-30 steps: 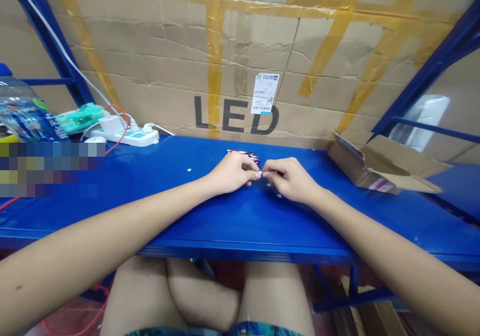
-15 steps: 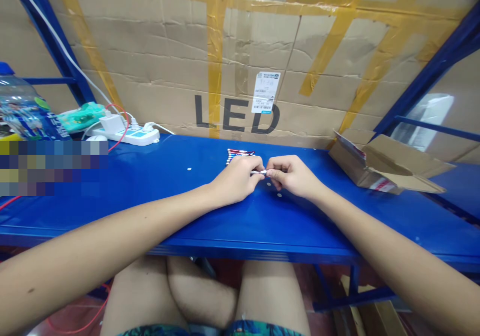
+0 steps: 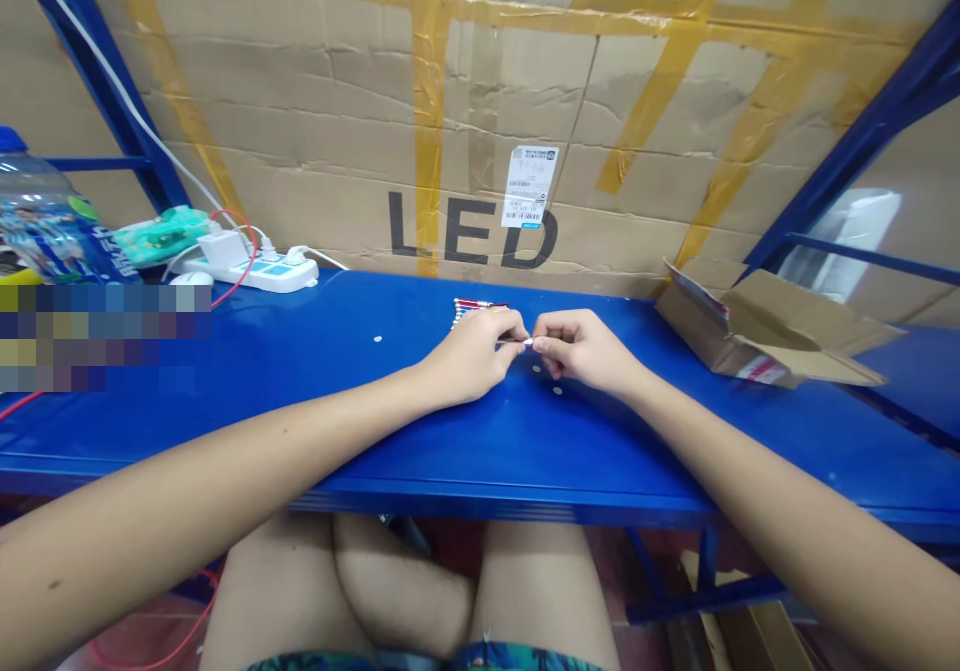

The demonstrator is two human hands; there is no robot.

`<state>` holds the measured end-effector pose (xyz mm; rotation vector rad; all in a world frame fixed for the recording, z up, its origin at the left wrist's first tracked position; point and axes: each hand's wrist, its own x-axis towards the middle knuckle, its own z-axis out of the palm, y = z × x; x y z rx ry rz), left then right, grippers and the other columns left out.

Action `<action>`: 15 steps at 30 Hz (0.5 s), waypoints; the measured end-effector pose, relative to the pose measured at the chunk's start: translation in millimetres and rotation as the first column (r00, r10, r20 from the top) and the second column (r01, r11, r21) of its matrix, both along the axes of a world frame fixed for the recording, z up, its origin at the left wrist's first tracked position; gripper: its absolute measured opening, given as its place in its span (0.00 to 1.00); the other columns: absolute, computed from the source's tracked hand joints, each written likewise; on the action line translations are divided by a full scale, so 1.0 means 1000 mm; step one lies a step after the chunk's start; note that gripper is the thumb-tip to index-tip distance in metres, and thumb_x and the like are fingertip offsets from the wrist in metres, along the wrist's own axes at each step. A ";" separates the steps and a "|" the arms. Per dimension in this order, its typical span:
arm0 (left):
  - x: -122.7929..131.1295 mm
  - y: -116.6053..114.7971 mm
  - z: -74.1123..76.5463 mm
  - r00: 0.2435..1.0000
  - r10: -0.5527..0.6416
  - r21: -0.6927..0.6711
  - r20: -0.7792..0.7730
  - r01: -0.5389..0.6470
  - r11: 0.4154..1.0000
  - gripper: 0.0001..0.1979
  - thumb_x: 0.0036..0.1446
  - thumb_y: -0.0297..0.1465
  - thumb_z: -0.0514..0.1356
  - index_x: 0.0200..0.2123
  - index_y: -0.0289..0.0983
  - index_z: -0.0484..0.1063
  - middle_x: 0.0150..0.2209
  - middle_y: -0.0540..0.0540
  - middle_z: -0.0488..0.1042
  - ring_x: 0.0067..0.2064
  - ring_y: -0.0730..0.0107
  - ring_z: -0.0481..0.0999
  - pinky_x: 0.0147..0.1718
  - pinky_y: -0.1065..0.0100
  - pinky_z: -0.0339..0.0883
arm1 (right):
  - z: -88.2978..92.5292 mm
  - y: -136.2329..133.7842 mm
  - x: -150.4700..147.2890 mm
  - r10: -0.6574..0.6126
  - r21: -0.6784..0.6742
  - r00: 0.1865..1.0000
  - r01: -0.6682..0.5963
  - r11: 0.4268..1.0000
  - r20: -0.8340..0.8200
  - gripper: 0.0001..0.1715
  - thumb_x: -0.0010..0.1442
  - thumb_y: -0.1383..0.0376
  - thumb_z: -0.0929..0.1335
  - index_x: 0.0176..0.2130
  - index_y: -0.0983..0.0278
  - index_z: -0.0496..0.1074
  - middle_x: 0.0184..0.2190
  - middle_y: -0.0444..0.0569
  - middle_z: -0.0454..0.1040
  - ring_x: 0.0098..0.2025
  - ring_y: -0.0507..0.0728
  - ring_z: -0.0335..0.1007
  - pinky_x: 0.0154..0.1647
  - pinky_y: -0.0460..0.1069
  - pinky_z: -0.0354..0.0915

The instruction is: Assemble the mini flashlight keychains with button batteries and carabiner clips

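Over the blue table, my left hand (image 3: 480,351) pinches a thin white stick-like piece (image 3: 528,342) between thumb and forefinger. My right hand (image 3: 579,348) meets it from the other side, its fingertips closed on the same piece's right end. The piece is mostly covered by my fingers, so its exact kind does not show. Just behind my left hand lies a row of slim red and white pen-like sticks (image 3: 472,305), partly hidden by that hand. Small white round dots (image 3: 557,391) lie on the tabletop below my right hand.
A white power strip (image 3: 277,273) with plugs and cables stands at the back left, beside a large bottle (image 3: 56,216). At the right is an open cardboard box (image 3: 720,336). Behind the blue table (image 3: 480,461) rises a big taped carton (image 3: 322,121).
Both hands stay almost in place, still holding the small piece between them. The view has shifted very slightly.
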<state>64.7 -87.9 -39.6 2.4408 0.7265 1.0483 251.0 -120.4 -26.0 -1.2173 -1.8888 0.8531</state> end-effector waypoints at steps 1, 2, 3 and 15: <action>0.000 0.001 0.000 1.000 -0.005 0.005 0.014 0.005 1.000 0.05 0.57 0.23 0.59 0.30 0.35 0.72 0.33 0.47 0.76 0.36 0.67 0.74 0.37 0.66 0.65 | 0.000 0.000 0.000 0.000 -0.018 1.000 -0.001 1.000 -0.016 0.12 0.55 0.62 0.68 0.23 0.63 0.63 0.14 0.41 0.65 0.16 0.48 0.57 0.18 0.44 0.53; 0.000 0.001 -0.001 1.000 -0.012 0.009 0.026 0.012 1.000 0.05 0.57 0.22 0.60 0.29 0.35 0.73 0.33 0.47 0.76 0.35 0.67 0.74 0.37 0.67 0.65 | 0.000 0.000 0.000 0.001 -0.034 1.000 -0.002 0.999 -0.029 0.12 0.54 0.62 0.68 0.23 0.63 0.63 0.14 0.41 0.65 0.15 0.48 0.57 0.17 0.44 0.53; 0.000 0.002 -0.001 0.999 -0.019 0.010 0.036 0.019 1.000 0.05 0.56 0.22 0.60 0.29 0.35 0.73 0.32 0.47 0.76 0.35 0.68 0.74 0.37 0.67 0.65 | -0.001 0.000 -0.001 0.001 -0.044 0.999 -0.003 0.999 -0.039 0.12 0.54 0.62 0.68 0.23 0.63 0.63 0.14 0.40 0.65 0.15 0.48 0.57 0.17 0.44 0.52; -0.004 0.000 0.000 0.998 -0.057 -0.113 -0.020 0.055 0.992 0.05 0.64 0.31 0.54 0.35 0.38 0.67 0.34 0.49 0.76 0.36 0.67 0.75 0.37 0.67 0.65 | 0.000 -0.004 -0.002 -0.010 0.087 0.995 0.002 0.996 0.096 0.13 0.57 0.64 0.66 0.22 0.63 0.64 0.16 0.41 0.66 0.19 0.50 0.60 0.23 0.46 0.57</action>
